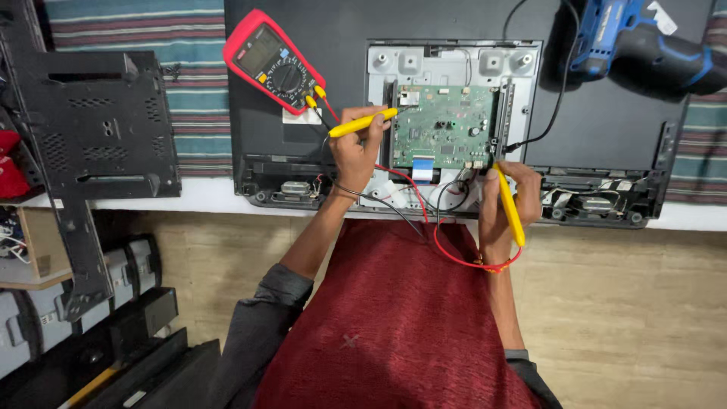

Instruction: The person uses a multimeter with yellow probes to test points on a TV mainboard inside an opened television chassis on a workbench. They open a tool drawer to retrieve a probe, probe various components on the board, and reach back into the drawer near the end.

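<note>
left hand (354,151) is closed pencil-style round a yellow test probe (363,122), tip aimed toward 2 o'clock onto the upper-left corner of the green circuit board (447,125). right hand (506,198) is closed round a second yellow probe (510,204), held near upright, tip at 12 o'clock touching the board's lower-right edge, or just beside it; exact contact point too small to tell. pencil grip near the tips looks chosen for fine placement, and the two hands sit at opposite corners so the leads don't cross the board.

board sits centre of the open tv back (303,91), which lies flat on the bench, inside a pale metal chassis plate (454,60). red multimeter (274,60) lies at 10 o'clock from the board, face up and tilted toward the person, so the display reads without letting go of the probes. red lead (454,254) and black lead (379,201) sag off the bench edge toward the red lap.

blue cordless drill (644,42) is parked at 2 o'clock, well apart from both hands. black back cover (91,144) is set aside at 9 o'clock.

count: 2 probes, 2 leads, 1 meter, 1 board, 1 drill, 1 removed cover, 2 speakers along the lower edge (left (291,189), right (598,203)).
</note>
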